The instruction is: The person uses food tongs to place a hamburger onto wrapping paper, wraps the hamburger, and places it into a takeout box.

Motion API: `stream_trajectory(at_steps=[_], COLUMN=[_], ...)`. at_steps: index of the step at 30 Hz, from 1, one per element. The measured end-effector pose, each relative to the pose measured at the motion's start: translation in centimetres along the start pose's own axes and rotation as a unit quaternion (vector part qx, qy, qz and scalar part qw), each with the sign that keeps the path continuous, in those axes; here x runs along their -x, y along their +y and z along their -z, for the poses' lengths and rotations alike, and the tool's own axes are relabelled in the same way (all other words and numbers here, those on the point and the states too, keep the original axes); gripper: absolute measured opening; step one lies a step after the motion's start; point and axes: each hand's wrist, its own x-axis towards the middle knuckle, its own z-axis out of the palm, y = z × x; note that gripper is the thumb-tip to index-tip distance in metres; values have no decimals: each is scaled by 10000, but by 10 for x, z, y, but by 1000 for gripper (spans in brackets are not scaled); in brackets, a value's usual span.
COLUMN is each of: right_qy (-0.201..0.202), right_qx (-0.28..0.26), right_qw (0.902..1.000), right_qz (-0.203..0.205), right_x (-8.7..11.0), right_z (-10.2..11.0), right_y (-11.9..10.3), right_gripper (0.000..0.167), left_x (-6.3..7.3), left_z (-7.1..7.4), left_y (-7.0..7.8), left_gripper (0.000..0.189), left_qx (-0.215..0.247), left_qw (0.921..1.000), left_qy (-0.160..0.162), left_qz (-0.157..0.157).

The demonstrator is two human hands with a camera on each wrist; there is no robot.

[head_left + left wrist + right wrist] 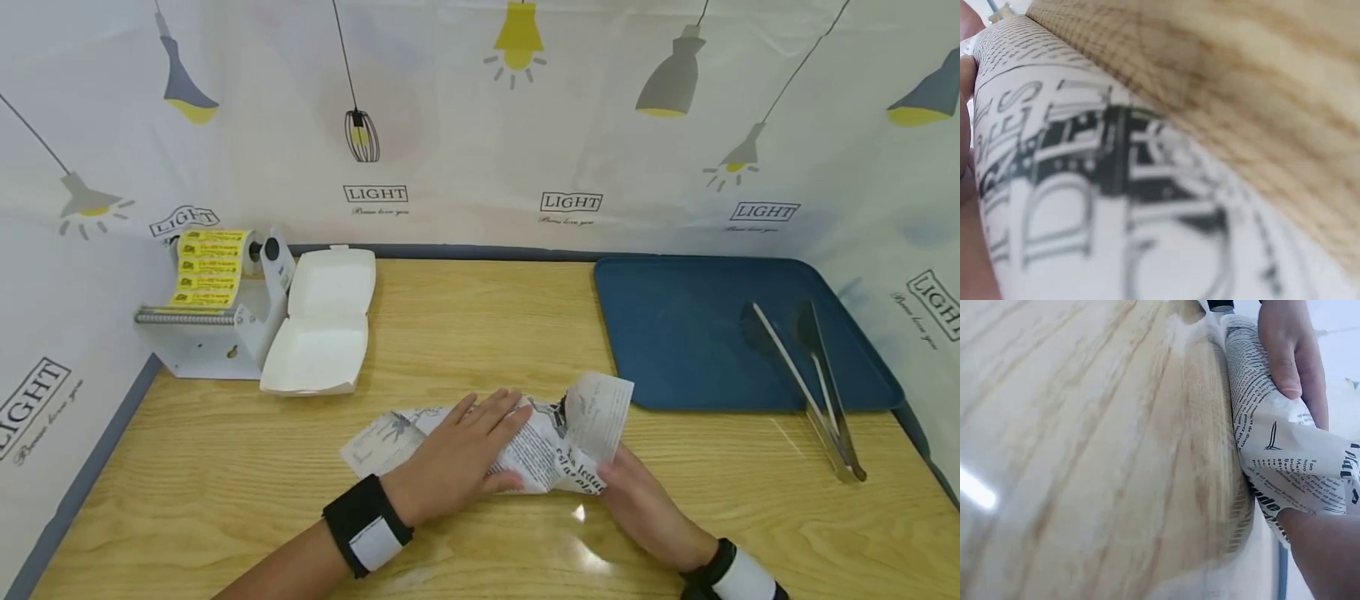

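A bundle wrapped in printed newspaper-style paper lies on the table in front of me; what is inside is hidden. My left hand rests on top of it with the fingers extended. In the right wrist view the left hand lies along the roll, thumb on the near side. At the right end, my right hand touches the paper beside a raised loose flap; most of its fingers are hidden. Another loose paper end sticks out at the left. Close up, the left wrist view shows large printed letters on the paper.
A white dispenser with a roll of yellow labels stands at the back left. Beside it lies an open white clamshell box. Metal tongs rest across the near edge of a blue tray at the right.
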Motion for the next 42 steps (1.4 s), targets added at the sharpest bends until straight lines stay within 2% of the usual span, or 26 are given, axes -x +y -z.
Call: stream_trajectory(at_steps=[3, 6, 8, 10, 12, 14, 16, 18, 20, 23, 27, 33, 36, 38, 42], right_qy=[45, 0, 209, 543, 815, 907, 833, 776, 797, 817, 737, 568, 523, 504, 494], right_qx=[1004, 1714, 1747, 1428, 1007, 696, 804, 1242, 1754, 2296, 2619, 3274, 3537, 3718, 4058], right_qw=[9938, 9819, 9777, 9790, 9824, 9875, 9902, 9879, 9810, 9699, 9622, 9425, 9328, 9259, 9120], right_qz=[-466, -807, -1147, -1349, -1342, -1084, -786, -518, -234, 5, -128, -358, -451, -449, -330], right_x=[-5, -11, -13, -17, -21, -25, -29, -31, -33, -36, -39, -41, -43, -44, -45], right_z=[-13, -22, -25, -28, -28, -27, -25, -23, -21, -21, -23, -23, -22, -20, -20], right_y=[-9, -14, -14, -15, -15, -15, -14, -11, -7, -1, 2, 0, -1, -1, 0], right_gripper=[64, 59, 61, 65, 67, 64, 58, 53, 50, 62, 82, 80, 80, 81, 81], left_x=[0, -1, -2, -2, -3, -3, -4, -5, -5, -6, -7, -6, -6, -6, -6], left_z=[0, 0, 0, 0, 0, 0, 0, 0, -1, -2, -2, 0, 1, 2, 6], left_y=[0, 0, -1, -1, -2, -2, -3, -3, -4, -5, -6, -8, -11, -13, -11], left_gripper=[79, 79, 80, 80, 80, 81, 82, 83, 87, 93, 101, 106, 101, 92, 80], left_qx=[-46, -55, -26, 42, 92, 194, 339, 470, 623, 826, 1057, 1269, 1368, 1634, 2177], left_qw=[10000, 10000, 10000, 10000, 9999, 9997, 9993, 9987, 9978, 9963, 9939, 9919, 9905, 9862, 9758], left_qy=[44, 30, 17, -4, -27, -55, -66, -72, -61, 52, 211, 103, -89, -205, -198], left_qz=[-26, -1, 19, 38, 63, 104, 144, 181, 226, 253, 236, 10, -122, -149, 74])
